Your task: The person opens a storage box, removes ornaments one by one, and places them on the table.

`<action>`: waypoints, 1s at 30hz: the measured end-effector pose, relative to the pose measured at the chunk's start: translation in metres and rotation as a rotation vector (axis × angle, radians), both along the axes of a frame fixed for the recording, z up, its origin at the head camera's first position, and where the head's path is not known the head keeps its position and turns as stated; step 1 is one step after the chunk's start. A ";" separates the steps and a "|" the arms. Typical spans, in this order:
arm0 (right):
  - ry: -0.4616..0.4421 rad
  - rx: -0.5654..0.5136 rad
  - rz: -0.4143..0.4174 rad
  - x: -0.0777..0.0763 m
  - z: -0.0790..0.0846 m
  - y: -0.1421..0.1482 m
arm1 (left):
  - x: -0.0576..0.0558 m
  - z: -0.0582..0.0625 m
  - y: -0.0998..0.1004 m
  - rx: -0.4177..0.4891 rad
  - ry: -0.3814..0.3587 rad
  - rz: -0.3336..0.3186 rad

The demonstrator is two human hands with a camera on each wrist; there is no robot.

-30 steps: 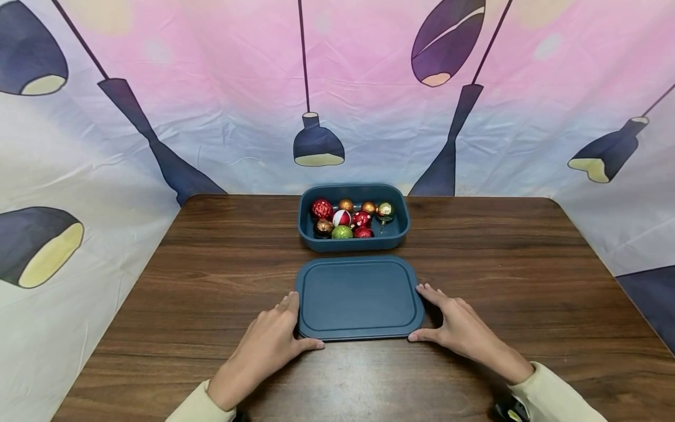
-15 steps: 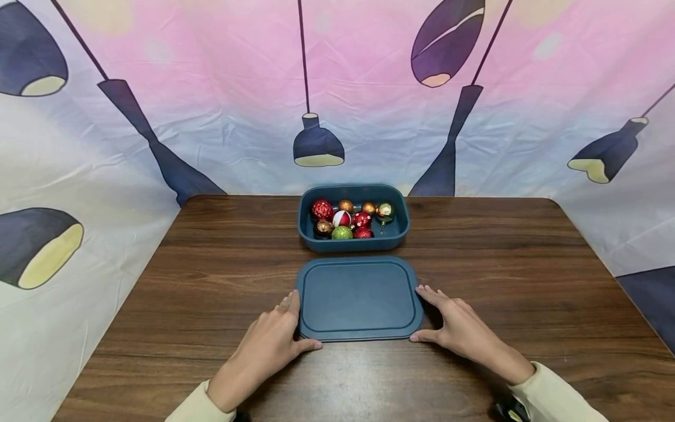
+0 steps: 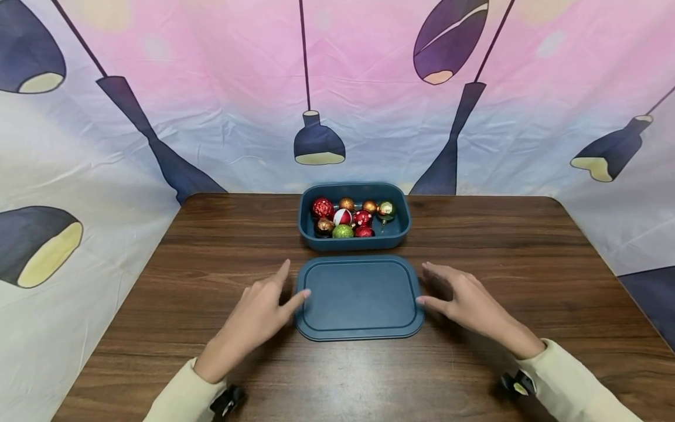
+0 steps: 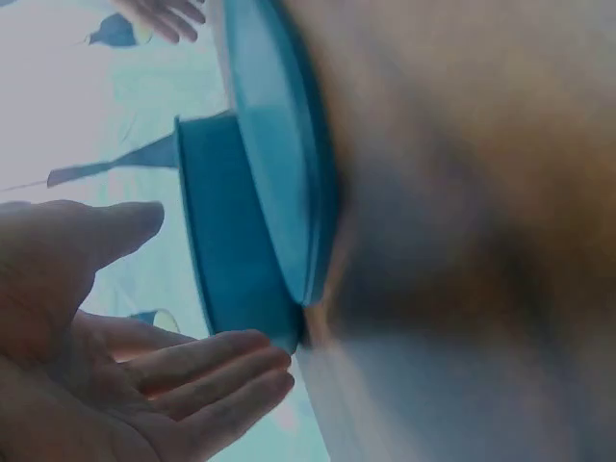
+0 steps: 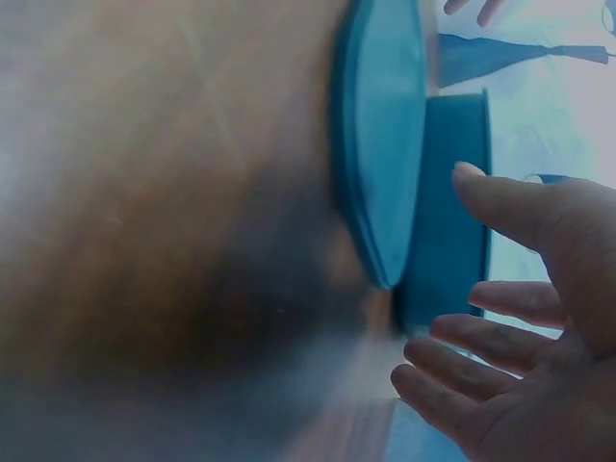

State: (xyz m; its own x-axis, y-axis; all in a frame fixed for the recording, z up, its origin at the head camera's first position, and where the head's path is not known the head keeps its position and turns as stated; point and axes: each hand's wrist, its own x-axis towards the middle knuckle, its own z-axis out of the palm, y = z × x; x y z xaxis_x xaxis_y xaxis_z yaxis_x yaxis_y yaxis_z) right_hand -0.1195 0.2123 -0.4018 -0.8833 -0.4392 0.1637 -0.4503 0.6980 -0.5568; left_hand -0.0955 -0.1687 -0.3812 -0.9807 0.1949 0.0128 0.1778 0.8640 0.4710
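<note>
A dark blue rectangular lid [image 3: 361,299] with rounded corners lies flat on the table. Just past its far edge stands a matching blue box [image 3: 354,244] holding several Christmas baubles in red, gold and green. My left hand [image 3: 258,308] is raised beside the lid's left edge, thumb and fingers spread and holding nothing. On the opposite side my right hand [image 3: 469,299] hovers at the lid's right edge, its fingers extended. Both wrist views show the hands apart from the lid, with the palms and spread fingers in sight.
The brown wooden table [image 3: 211,264] reaches back to a patterned cloth backdrop [image 3: 237,99] with painted lamps. The box stands near the table's far edge. A small black device [image 3: 518,384] is strapped at the right wrist, another [image 3: 227,401] at the left.
Both hands have let go of the lid's near corners and lifted up, moving slightly forward and apart from its edges. The lid and the box of baubles have stayed in place.
</note>
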 end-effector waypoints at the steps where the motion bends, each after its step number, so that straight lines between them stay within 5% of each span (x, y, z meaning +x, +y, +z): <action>1: 0.002 -0.008 -0.004 -0.003 0.002 0.000 | -0.004 0.002 -0.002 0.020 0.003 0.003; 16: 0.001 -0.096 -0.075 -0.068 0.029 -0.007 | -0.064 0.013 -0.007 0.235 -0.075 0.046; 30: -0.080 -0.140 -0.067 -0.118 0.032 -0.015 | -0.095 0.006 -0.001 0.509 -0.208 0.065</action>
State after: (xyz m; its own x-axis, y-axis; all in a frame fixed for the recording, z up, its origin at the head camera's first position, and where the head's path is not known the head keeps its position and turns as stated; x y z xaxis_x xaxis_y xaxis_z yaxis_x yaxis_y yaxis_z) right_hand -0.2376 0.1977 -0.3693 -0.9225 -0.3569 0.1472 -0.3557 0.6378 -0.6831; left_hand -0.1902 -0.1698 -0.3747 -0.9825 0.1535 -0.1057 -0.0098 0.5239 0.8517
